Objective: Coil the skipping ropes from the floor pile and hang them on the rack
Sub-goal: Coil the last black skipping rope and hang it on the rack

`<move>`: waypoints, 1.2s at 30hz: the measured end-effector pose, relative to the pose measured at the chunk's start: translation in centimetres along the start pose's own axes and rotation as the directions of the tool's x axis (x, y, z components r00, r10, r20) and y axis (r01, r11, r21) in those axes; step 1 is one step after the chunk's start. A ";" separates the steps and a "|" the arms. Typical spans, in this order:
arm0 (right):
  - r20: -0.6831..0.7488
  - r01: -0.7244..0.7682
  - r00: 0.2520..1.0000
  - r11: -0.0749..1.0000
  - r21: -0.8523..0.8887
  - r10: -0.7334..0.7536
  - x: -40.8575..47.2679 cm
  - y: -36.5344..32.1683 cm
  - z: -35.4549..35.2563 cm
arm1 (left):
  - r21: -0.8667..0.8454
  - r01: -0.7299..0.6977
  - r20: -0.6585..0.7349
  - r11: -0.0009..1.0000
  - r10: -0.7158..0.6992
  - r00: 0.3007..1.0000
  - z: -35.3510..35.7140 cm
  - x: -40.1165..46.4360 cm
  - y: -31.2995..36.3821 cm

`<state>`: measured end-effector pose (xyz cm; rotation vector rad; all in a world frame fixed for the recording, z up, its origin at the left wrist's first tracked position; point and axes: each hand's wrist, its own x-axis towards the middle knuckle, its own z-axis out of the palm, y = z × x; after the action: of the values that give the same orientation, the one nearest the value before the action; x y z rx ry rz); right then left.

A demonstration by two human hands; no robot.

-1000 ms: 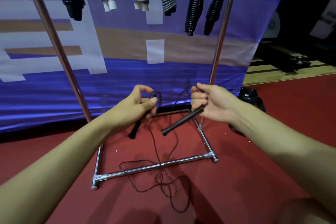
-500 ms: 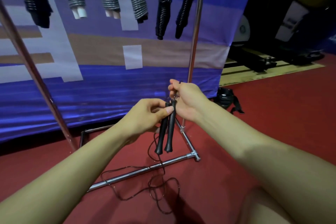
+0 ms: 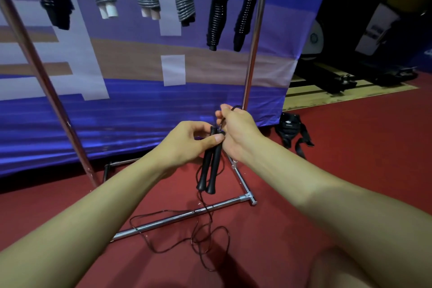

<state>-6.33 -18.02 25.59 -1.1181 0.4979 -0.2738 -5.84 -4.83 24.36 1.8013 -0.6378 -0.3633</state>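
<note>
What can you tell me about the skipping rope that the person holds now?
The skipping rope has two slim black handles, matte like rubber or plastic, side by side and pointing down. The left hand pinches their tops; the right hand grips the thin black cord just above them. The rest of the cord hangs down and lies in loose loops on the red floor, across the rack's base bar.

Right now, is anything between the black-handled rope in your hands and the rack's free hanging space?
Nothing visible blocks it. The left hand pinches the paired black handles; the right hand holds the thin black cord, whose slack trails over the chrome base bar.
</note>
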 end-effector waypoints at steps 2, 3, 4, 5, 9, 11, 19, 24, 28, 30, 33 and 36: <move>0.037 -0.042 0.998 0.998 -0.057 0.044 0.3 -0.4 -0.7 | 0.018 -0.024 0.009 1.000 0.024 1.000 -0.4 0.5 0.0; 0.066 -0.066 0.995 0.987 -0.144 0.076 0.2 -0.9 -1.3 | 0.027 -0.047 0.003 0.999 0.046 0.999 -0.7 0.6 0.0; 0.097 -0.079 0.989 0.952 -0.296 0.113 0.4 -1.3 -2.1 | 0.028 -0.068 -0.004 0.997 0.068 0.998 -1.1 0.7 0.1; 0.123 -0.060 0.982 0.858 -0.510 0.142 0.3 -1.6 -3.1 | 0.019 -0.082 -0.009 0.996 0.082 0.997 -1.5 0.7 0.2; 0.234 0.252 0.967 0.274 -0.928 -0.096 1.9 -1.2 -6.0 | -0.037 -0.057 0.022 0.998 0.057 0.998 -2.4 0.0 -0.1; 0.386 0.391 0.914 0.511 -0.766 -0.121 1.8 -0.8 -5.9 | -0.133 -0.019 0.019 0.991 0.022 1.000 -2.2 -0.3 -0.3; 0.656 0.235 0.744 0.870 -0.434 0.127 0.9 3.3 -4.5 | -0.376 -0.010 -0.052 0.926 -0.010 0.999 -1.8 0.2 0.4; 0.668 0.509 0.743 0.606 -0.611 0.049 -0.4 3.0 -5.6 | -0.448 -0.048 -0.199 0.893 -0.047 0.979 -2.5 0.8 -0.1; 0.686 0.518 0.727 0.630 -0.579 0.034 -0.8 3.3 -5.0 | -0.504 -0.027 -0.206 0.863 -0.089 0.975 -3.0 1.1 -0.8; 0.667 0.483 0.744 0.651 -0.585 0.048 -0.5 3.1 -4.7 | -0.515 -0.039 -0.232 0.856 -0.095 0.968 -3.3 1.3 -1.1; 0.682 0.421 0.720 0.703 -0.574 0.126 -0.2 2.8 -4.2 | -0.517 -0.052 -0.265 0.854 -0.102 0.959 -4.4 0.8 -1.7; 0.693 0.488 0.697 0.584 -0.648 0.187 0.0 1.5 -4.3 | -0.164 0.079 -0.260 0.983 -0.120 0.958 -6.7 -0.2 -2.8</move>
<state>-8.57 -20.84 22.77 -2.0673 -0.2668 0.2977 -1.66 1.11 23.78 1.7010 -0.3206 -0.2223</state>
